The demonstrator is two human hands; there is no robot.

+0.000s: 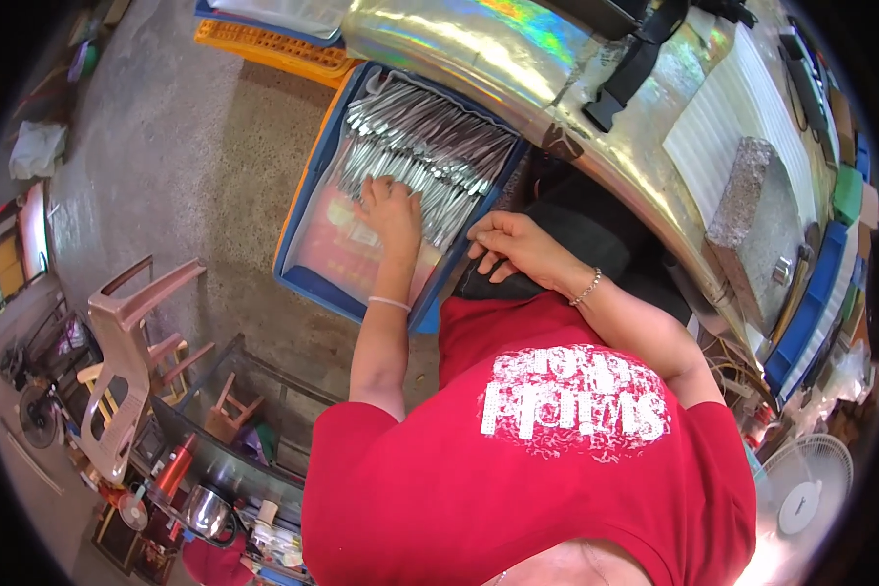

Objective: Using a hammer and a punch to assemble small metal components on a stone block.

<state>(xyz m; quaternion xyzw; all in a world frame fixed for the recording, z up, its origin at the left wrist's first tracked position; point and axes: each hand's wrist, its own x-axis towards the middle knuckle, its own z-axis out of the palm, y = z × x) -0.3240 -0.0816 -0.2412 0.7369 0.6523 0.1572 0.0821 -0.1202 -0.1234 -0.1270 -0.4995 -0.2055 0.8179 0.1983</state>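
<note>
A blue crate [310, 210] stands beside my legs, with many slim silvery metal pieces [430, 146] heaped in rows inside it. They resemble cutlery, though their exact kind is too small to make out. My left hand [391, 217] reaches into the crate. Its bent fingers are apart and touch the near left edge of the heap; no piece is clearly gripped. Under that wrist, a pinkish sheet or liner [337, 244] shows on the crate's bottom. My right hand [520, 246] hovers over or rests on my lap by the crate's right rim, its fingers loosely curled, apart, holding nothing visible.
Right of the crate runs a bench with a shiny iridescent cover [459, 44], bearing a black buckled strap [620, 73] and a grey block [752, 220]. An orange crate [273, 47] lies beyond. A plastic chair [117, 342] is left; a fan [801, 493] stands lower right.
</note>
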